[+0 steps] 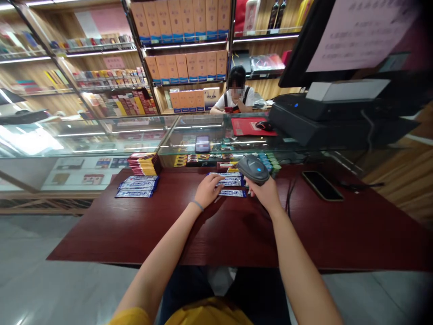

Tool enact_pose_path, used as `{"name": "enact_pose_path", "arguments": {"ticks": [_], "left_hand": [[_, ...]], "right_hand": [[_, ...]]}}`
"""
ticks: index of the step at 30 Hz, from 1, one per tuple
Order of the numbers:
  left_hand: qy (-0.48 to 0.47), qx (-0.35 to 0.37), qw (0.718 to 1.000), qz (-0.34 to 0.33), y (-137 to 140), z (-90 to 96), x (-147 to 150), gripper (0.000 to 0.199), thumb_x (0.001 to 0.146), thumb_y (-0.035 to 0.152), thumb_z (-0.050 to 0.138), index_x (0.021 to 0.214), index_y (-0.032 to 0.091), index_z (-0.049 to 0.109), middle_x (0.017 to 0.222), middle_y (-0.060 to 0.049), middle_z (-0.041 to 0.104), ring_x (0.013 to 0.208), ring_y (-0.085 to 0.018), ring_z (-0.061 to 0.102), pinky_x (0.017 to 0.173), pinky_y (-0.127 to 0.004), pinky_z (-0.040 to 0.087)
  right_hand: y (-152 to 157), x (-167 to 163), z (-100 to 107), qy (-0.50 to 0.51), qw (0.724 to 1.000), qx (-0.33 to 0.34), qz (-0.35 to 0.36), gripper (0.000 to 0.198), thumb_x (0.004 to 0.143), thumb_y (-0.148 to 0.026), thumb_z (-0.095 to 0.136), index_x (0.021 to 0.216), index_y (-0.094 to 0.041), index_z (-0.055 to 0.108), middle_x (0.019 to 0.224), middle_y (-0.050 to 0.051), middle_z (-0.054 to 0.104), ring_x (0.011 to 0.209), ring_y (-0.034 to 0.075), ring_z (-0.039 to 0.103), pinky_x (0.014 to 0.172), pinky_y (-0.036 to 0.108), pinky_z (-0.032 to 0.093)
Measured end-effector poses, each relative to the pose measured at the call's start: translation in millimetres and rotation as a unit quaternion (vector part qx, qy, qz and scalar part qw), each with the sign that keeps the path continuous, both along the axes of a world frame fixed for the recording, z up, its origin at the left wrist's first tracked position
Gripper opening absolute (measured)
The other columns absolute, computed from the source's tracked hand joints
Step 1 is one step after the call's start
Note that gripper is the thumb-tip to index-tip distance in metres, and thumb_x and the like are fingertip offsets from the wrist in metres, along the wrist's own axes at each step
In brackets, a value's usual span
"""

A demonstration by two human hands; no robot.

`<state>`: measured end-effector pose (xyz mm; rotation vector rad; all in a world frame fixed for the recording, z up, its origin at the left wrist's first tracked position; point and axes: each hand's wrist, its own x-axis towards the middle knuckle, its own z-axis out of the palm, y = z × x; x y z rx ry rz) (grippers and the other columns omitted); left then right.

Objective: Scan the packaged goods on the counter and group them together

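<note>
Blue-and-white packets (234, 181) flat on the dark red tabletop (135, 237), directly ahead, with left ends under the fingers of the left hand (207, 193) and right ends near the scanner (253, 169). Overlapping at the far side, with one more packet (234, 193) lying nearer, a narrow strip of tabletop between. Left fingers loosely spread and reaching over the packets' left ends, thumb towards the nearer one; pinching or merely resting, cannot tell. Grey band (196, 206) around the left wrist.

Right hand (266, 193) just beside the packets' right ends, fingers wrapped around the handle of the dark grey scanner, mostly hidden beneath its body. Scanner head held up off the tabletop, tilted towards the left, with a small blue light glowing on top.

Farther left, well apart from both hands, a second group of similar blue-and-white packets, the left pile (137, 186), overlapping one another. Just behind that, stacked red-and-yellow boxes (144, 163) beside the glass display case (192, 122). Right of the right hand, a black cable (289, 196), then a dark-screened phone (323, 185) lying flat.
</note>
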<state>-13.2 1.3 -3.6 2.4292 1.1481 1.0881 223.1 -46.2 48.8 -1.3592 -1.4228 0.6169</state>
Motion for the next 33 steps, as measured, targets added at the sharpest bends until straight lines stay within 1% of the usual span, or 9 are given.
{"name": "enact_pose_path", "arguments": {"ticks": [5,9,18,22,25,27,29,31,33], "left_hand": [[0.046,-0.007,0.999,-0.018,-1.2,-15.0,7.7,0.034,0.097,0.029,0.061,0.131,0.024,0.068,0.127,-0.012,0.066,0.120,-0.028,0.061,0.107,-0.044,0.049],[0.123,0.000,0.992,-0.024,0.1,-23.7,7.9,0.031,0.095,0.034,0.066,0.123,0.023,0.073,0.121,-0.013,0.067,0.115,-0.030,0.061,0.103,-0.046,0.050],[0.157,-0.016,0.986,-0.046,-3.5,-20.0,5.2,0.026,0.096,0.035,0.065,0.117,0.024,0.076,0.113,-0.012,0.071,0.109,-0.029,0.063,0.099,-0.045,0.050],[0.083,-0.070,0.993,-0.046,-7.3,-13.6,2.9,0.020,0.093,0.030,0.069,0.110,0.023,0.075,0.111,-0.012,0.072,0.110,-0.030,0.064,0.103,-0.046,0.049],[-0.099,-0.127,0.987,-0.004,-8.0,-4.2,-1.7,0.019,0.092,0.030,0.069,0.110,0.022,0.073,0.114,-0.011,0.072,0.113,-0.028,0.065,0.106,-0.044,0.048],[-0.271,-0.197,0.941,0.039,-6.6,3.3,-6.3,0.022,0.093,0.035,0.068,0.110,0.022,0.072,0.113,-0.009,0.073,0.110,-0.025,0.067,0.102,-0.040,0.052],[-0.429,-0.301,0.851,0.042,-4.4,10.8,-12.1,0.028,0.095,0.043,0.066,0.110,0.020,0.070,0.108,-0.009,0.073,0.098,-0.022,0.071,0.090,-0.035,0.057],[-0.523,-0.400,0.753,0.006,-2.2,17.5,-19.0,0.033,0.096,0.046,0.064,0.108,0.015,0.069,0.100,-0.009,0.072,0.083,-0.018,0.071,0.075,-0.030,0.059],[-0.551,-0.466,0.693,-0.023,-0.9,22.8,-25.8,0.033,0.097,0.042,0.063,0.105,0.011,0.070,0.091,-0.009,0.071,0.071,-0.014,0.067,0.065,-0.026,0.058]], "right_hand": [[2.4,2.1,-0.2,0.042,0.999,-0.001,-0.019,0.037,0.079,-0.058,0.074,0.091,-0.025,0.062,0.055,-0.001,0.062,0.043,0.020,0.057,0.048,0.034,0.048],[3.7,2.3,-2.4,0.039,0.999,-0.001,-0.028,0.040,0.078,-0.058,0.075,0.097,-0.024,0.063,0.059,0.000,0.066,0.045,0.021,0.059,0.049,0.035,0.049],[1.7,0.8,-1.7,0.018,1.000,-0.011,-0.023,0.040,0.078,-0.058,0.075,0.098,-0.026,0.063,0.062,0.001,0.069,0.045,0.021,0.059,0.050,0.036,0.050],[0.1,0.3,0.9,0.007,1.000,-0.006,-0.010,0.030,0.081,-0.055,0.073,0.087,-0.027,0.062,0.054,-0.001,0.064,0.044,0.021,0.058,0.051,0.037,0.051],[-0.2,0.0,0.5,0.010,1.000,0.002,-0.013,0.030,0.083,-0.053,0.071,0.075,-0.027,0.059,0.050,-0.001,0.060,0.043,0.020,0.057,0.052,0.037,0.052],[0.1,-0.9,-0.7,0.013,1.000,0.004,-0.016,0.030,0.082,-0.053,0.072,0.076,-0.026,0.059,0.050,-0.001,0.060,0.043,0.020,0.058,0.052,0.037,0.052],[0.3,-3.0,-1.6,0.013,1.000,0.004,-0.018,0.031,0.082,-0.054,0.072,0.083,-0.025,0.061,0.052,-0.001,0.061,0.044,0.020,0.058,0.052,0.037,0.052],[-0.1,-6.3,-1.7,0.018,1.000,0.002,-0.023,0.037,0.080,-0.054,0.074,0.097,-0.023,0.063,0.058,0.000,0.065,0.043,0.020,0.058,0.050,0.036,0.052],[-1.0,-10.0,-1.6,0.023,1.000,-0.001,-0.011,0.047,0.080,-0.053,0.074,0.112,-0.022,0.062,0.069,0.003,0.071,0.046,0.020,0.060,0.049,0.036,0.053]]}}
